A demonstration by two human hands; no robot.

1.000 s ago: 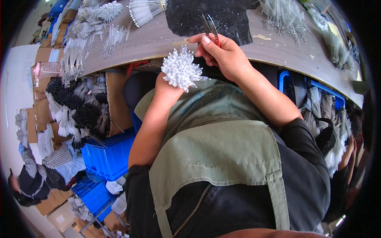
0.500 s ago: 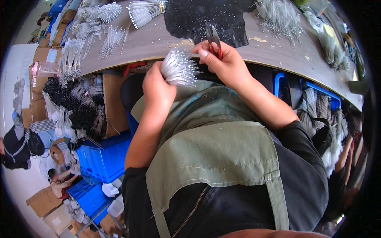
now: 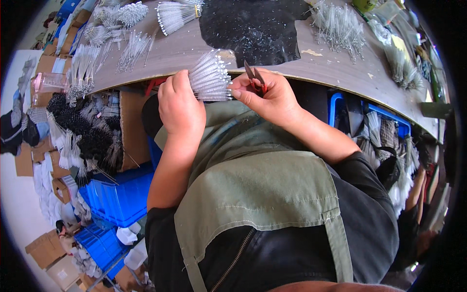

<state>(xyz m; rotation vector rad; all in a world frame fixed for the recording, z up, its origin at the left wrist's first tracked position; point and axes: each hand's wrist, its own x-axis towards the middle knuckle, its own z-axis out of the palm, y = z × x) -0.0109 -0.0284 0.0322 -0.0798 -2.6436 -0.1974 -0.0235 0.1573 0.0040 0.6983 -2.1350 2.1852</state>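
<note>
My left hand [image 3: 182, 104] is closed round a bundle of thin white wire brushes [image 3: 209, 78]. Their bristled heads fan out to the right, with small white tips at the ends. Tucked in my right hand [image 3: 272, 95] is a pair of scissors [image 3: 255, 80] with red handles, its dark blades parted and pointing up, away from the bundle. My right thumb and forefinger come together at the lower right tips of the brushes; whether they pinch one cannot be made out. Both hands are in front of the table's near edge, above my green apron [image 3: 258, 190].
On the grey table [image 3: 160, 61] lie a black mat [image 3: 248, 34] with white scraps, several brush bundles [image 3: 177, 17] at the left and a loose heap of brushes [image 3: 338, 27] at the right. Blue crates [image 3: 121, 197] and a box of black brushes stand lower left.
The brush bundle has turned, so its heads now lie sideways toward my right hand. My right hand has come slightly lower, its fingers at the brush tips. The view has shifted a little.
</note>
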